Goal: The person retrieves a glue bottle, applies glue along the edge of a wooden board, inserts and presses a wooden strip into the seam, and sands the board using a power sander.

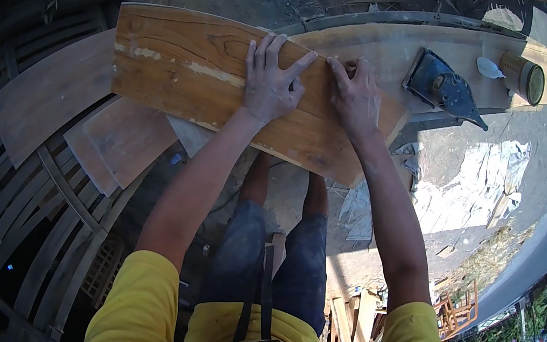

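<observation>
A wide brown wooden board (179, 93) with pale patches along its grain lies across in front of me. My left hand (272, 82) rests on its upper middle, fingers spread, the thumb and one fingertip near the far edge. Just to the right, my right hand (355, 98) touches the same board near that edge, thumb and fingers bent together. Whatever is between those fingers is too small to make out. Both forearms reach over the board's near edge.
Right of the board, a dark pointed tool (445, 87), a white scoop-like piece (490, 68) and an open can (524, 77) stand on a long panel (378, 38). More boards (51, 95) lie on a slatted frame (65, 189) at left. Wood scraps (360, 325) lie below right.
</observation>
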Demonstrator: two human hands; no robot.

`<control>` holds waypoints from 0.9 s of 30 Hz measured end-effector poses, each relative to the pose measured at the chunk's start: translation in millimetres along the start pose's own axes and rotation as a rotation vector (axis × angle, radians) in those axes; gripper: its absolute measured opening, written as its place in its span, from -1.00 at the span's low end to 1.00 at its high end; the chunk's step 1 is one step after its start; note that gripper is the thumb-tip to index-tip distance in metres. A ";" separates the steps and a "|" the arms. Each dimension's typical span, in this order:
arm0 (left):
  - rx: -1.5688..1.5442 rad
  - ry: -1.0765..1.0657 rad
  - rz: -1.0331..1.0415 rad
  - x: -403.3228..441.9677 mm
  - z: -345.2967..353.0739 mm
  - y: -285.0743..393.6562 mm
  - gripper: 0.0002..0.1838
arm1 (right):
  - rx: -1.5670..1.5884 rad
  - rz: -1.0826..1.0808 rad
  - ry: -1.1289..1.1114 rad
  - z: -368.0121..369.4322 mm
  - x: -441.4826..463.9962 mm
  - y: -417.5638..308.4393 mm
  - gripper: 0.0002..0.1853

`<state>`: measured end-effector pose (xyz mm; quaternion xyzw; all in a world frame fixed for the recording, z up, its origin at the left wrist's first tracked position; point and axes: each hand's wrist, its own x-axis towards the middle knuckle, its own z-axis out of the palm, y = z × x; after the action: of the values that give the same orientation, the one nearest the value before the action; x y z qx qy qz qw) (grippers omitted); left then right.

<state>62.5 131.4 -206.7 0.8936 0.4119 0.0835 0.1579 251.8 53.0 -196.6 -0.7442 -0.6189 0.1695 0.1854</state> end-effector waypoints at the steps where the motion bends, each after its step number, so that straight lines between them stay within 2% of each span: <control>1: 0.007 0.005 -0.005 0.8 0.2 1.5 -0.32 | -0.021 -0.012 0.004 -0.2 -0.1 0.2 -0.44; 7: -0.011 0.002 -0.017 0.8 3.5 3.1 -0.31 | -0.020 -0.058 -0.062 -5.8 -0.3 3.7 -0.28; 14: -0.038 0.001 0.001 -0.6 8.4 -0.8 -0.30 | 0.076 -0.013 -0.126 -10.5 -0.7 6.7 -0.32; 17: -0.005 -0.062 -0.004 0.1 6.3 2.6 -0.28 | 0.099 0.001 -0.094 -11.5 -1.1 6.2 -0.39; 20: -0.019 -0.075 -0.022 0.8 6.0 2.2 -0.27 | 0.263 0.115 -0.092 -12.4 0.2 7.6 -0.46; 22: -0.006 -0.078 -0.017 1.2 7.5 2.5 -0.27 | 0.513 0.309 -0.044 -13.5 -1.0 10.6 -0.53; 27: 0.001 -0.084 -0.017 0.1 9.1 2.2 -0.27 | 0.291 0.158 -0.051 -9.2 -8.6 6.2 -0.51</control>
<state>66.7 128.2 -214.5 0.8928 0.4124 0.0443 0.1756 260.0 42.9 -191.4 -0.7512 -0.5319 0.2904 0.2615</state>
